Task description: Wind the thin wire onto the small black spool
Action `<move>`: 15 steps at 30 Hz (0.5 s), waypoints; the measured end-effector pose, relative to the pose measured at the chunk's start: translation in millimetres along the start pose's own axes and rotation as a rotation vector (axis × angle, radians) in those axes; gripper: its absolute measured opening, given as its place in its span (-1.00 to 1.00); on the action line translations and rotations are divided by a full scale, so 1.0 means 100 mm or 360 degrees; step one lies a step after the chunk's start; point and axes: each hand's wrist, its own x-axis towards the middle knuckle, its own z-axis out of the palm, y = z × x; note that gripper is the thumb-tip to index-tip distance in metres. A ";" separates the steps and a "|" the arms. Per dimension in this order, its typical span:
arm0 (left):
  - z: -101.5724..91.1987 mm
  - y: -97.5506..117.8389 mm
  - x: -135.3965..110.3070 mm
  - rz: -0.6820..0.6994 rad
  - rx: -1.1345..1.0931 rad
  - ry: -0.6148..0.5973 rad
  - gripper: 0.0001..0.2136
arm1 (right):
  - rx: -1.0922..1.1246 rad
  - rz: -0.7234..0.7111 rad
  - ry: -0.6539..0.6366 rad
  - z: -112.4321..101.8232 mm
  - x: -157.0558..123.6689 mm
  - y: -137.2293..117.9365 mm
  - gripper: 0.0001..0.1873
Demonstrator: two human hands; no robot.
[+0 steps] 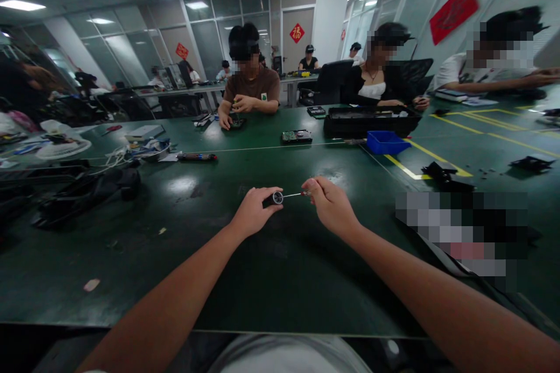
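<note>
Between thumb and fingers, my left hand [254, 211] grips a small round black part [277, 197] with a pale ring on the face turned to the right. My right hand [330, 205] is closed around the red-tinted handle of a screwdriver [292, 194]. Its thin metal shaft points left, and the tip meets the ringed face of the round part or ends just before it; I cannot tell which. Both hands are above the green tabletop [280, 280], near its middle. The exact kind of the round part is too small to make out.
A hard drive [297, 136] lies ahead, a blue bin [387, 143] and long black housing [371, 121] to its right. Black brackets [446, 175] lie on the right, dark plastic parts [87, 195] on the left. A pen-like tool [198, 157] lies ahead left. Co-workers sit opposite.
</note>
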 end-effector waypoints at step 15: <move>-0.01 0.02 0.00 -0.0036 -0.0042 0.0020 -0.64 | 0.1485 0.0771 -0.0045 0.09 0.13 0.13 -0.73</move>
